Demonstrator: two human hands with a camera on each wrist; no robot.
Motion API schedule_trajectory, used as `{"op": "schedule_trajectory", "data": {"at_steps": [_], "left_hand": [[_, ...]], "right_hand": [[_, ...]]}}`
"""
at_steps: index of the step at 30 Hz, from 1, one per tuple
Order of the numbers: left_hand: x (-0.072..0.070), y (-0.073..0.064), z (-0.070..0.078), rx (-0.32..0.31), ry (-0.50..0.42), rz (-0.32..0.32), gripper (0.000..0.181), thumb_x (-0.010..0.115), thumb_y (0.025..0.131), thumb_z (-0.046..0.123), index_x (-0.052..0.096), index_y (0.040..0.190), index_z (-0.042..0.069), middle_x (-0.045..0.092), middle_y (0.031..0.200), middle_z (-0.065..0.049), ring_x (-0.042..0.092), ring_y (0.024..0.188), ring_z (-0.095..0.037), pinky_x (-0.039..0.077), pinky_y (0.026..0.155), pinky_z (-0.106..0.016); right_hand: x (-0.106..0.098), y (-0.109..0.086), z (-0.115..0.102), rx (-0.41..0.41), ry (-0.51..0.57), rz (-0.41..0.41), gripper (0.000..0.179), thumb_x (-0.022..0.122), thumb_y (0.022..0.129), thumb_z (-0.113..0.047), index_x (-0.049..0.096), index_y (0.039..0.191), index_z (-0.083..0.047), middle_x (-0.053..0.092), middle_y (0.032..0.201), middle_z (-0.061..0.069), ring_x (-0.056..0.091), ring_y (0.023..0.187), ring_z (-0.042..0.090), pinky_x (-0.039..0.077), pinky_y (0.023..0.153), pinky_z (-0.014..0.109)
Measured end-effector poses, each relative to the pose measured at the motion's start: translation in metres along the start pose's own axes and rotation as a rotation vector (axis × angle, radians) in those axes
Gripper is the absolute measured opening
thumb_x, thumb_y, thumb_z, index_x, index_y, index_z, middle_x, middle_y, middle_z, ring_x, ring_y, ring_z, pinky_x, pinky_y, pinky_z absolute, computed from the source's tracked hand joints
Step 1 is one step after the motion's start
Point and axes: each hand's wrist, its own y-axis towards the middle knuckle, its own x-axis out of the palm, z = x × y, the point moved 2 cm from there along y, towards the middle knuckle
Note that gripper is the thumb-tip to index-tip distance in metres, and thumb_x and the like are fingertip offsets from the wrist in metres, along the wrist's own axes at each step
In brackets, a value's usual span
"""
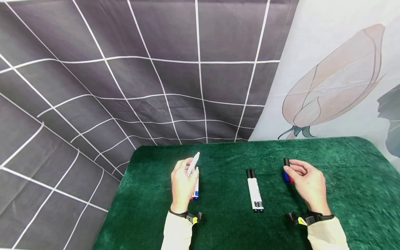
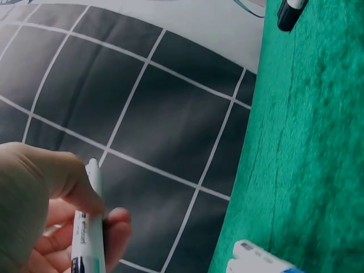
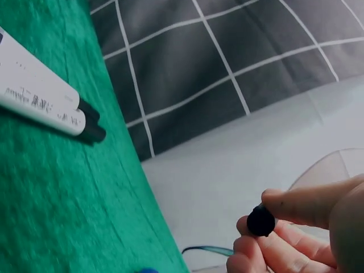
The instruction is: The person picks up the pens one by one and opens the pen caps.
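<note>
Upright and tilted, a white marker [image 1: 193, 162] is held between the thumb and fingers of my left hand [image 1: 182, 180]. Its narrow white end points up, and no cap shows on it in the left wrist view [image 2: 88, 239]. Beneath that hand lie white markers [image 1: 197, 184] with blue and red ends, partly hidden. My right hand [image 1: 309, 182] pinches a small black cap [image 1: 286, 161], seen end-on in the right wrist view [image 3: 261, 220]. A blue cap [image 1: 285, 177] and a red cap [image 1: 291, 180] are just below those fingertips.
Two white markers with black caps [image 1: 255, 191] lie side by side on the green cloth [image 1: 225, 222] between the hands. A dark gridded curtain [image 1: 175, 80] and a pale flower-printed one [image 1: 331, 21] hang behind the table.
</note>
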Motion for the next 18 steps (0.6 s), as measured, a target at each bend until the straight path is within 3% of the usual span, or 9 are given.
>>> {"op": "schedule_trajectory", "data": {"at_steps": [7, 9, 12, 14, 16, 18], "left_hand": [[-0.008, 0.002, -0.011, -0.135, 0.056, 0.041, 0.025, 0.077, 0.078, 0.002, 0.075, 0.103, 0.003, 0.072, 0.097, -0.011, 0.071, 0.085, -0.027, 0.053, 0.077, -0.045], [-0.009, 0.002, -0.013, -0.161, 0.073, 0.046, 0.025, 0.077, 0.077, 0.002, 0.075, 0.102, 0.003, 0.072, 0.096, -0.012, 0.071, 0.084, -0.027, 0.053, 0.077, -0.045], [-0.011, 0.002, -0.016, -0.198, 0.094, 0.038, 0.024, 0.078, 0.078, 0.004, 0.076, 0.102, 0.003, 0.073, 0.095, -0.011, 0.071, 0.083, -0.027, 0.052, 0.077, -0.046], [-0.011, 0.002, -0.018, -0.211, 0.108, 0.032, 0.023, 0.078, 0.079, 0.006, 0.076, 0.102, 0.003, 0.073, 0.094, -0.011, 0.071, 0.083, -0.027, 0.052, 0.077, -0.046], [-0.012, 0.002, -0.02, -0.219, 0.125, 0.027, 0.021, 0.078, 0.081, 0.007, 0.076, 0.102, 0.003, 0.073, 0.094, -0.011, 0.071, 0.082, -0.027, 0.052, 0.076, -0.046], [-0.012, 0.002, -0.024, -0.22, 0.141, 0.028, 0.02, 0.078, 0.081, 0.007, 0.077, 0.101, 0.003, 0.074, 0.093, -0.012, 0.07, 0.081, -0.028, 0.052, 0.074, -0.046]], "right_hand": [[-0.006, 0.004, 0.01, 0.033, -0.103, 0.058, 0.035, 0.071, 0.094, -0.032, 0.073, 0.115, -0.004, 0.075, 0.104, 0.016, 0.042, 0.071, -0.023, 0.037, 0.073, 0.028], [-0.008, 0.006, 0.013, 0.039, -0.128, 0.074, 0.035, 0.07, 0.094, -0.032, 0.073, 0.115, -0.004, 0.074, 0.104, 0.017, 0.049, 0.074, -0.016, 0.036, 0.074, 0.032], [-0.012, 0.008, 0.018, 0.055, -0.151, 0.079, 0.035, 0.068, 0.095, -0.03, 0.072, 0.117, -0.002, 0.074, 0.105, 0.019, 0.063, 0.085, 0.011, 0.036, 0.081, 0.04], [-0.015, 0.01, 0.021, 0.066, -0.165, 0.081, 0.036, 0.067, 0.096, -0.029, 0.071, 0.119, -0.001, 0.073, 0.106, 0.02, 0.064, 0.098, 0.03, 0.035, 0.088, 0.047], [-0.019, 0.012, 0.025, 0.08, -0.175, 0.085, 0.037, 0.065, 0.097, -0.028, 0.069, 0.12, 0.0, 0.072, 0.107, 0.022, 0.06, 0.107, 0.04, 0.032, 0.094, 0.054], [-0.022, 0.013, 0.029, 0.1, -0.188, 0.089, 0.038, 0.064, 0.097, -0.028, 0.069, 0.122, 0.001, 0.072, 0.108, 0.023, 0.058, 0.11, 0.041, 0.03, 0.098, 0.056]]}}
